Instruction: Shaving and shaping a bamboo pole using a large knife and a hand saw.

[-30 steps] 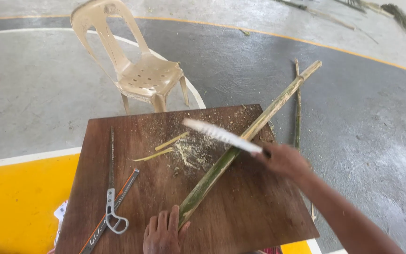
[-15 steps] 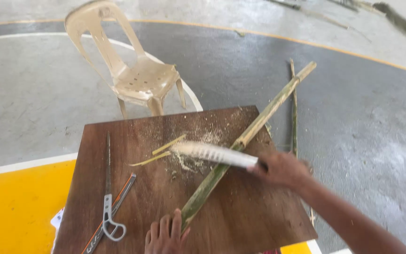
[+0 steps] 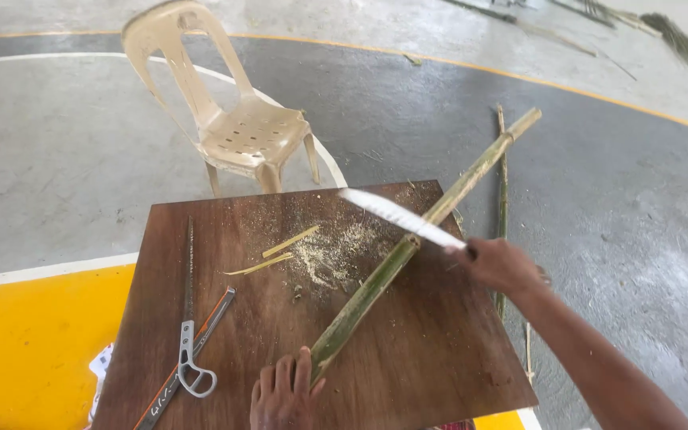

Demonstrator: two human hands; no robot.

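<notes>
A long green bamboo pole point(image 3: 408, 247) lies slantwise across a brown wooden board point(image 3: 408, 366), its far end sticking out past the board's back right edge. My left hand point(image 3: 282, 394) presses down on the pole's near end at the bottom of the view. My right hand point(image 3: 499, 264) grips the handle of a large knife point(image 3: 398, 216); the pale blade is raised above the pole's middle, pointing left and away. Sawdust and two thin bamboo slivers point(image 3: 280, 251) lie on the board left of the pole.
A hand saw point(image 3: 188, 318) and a second narrow tool point(image 3: 189, 342) lie on the board's left side. A beige plastic chair point(image 3: 240, 127) stands behind the board. A thin bamboo strip point(image 3: 503, 191) lies on the grey floor at right. Yellow painted floor is at lower left.
The knife dropped onto the pole half a second ago and is now lifted again above it. My left hand has stayed on the pole's near end.
</notes>
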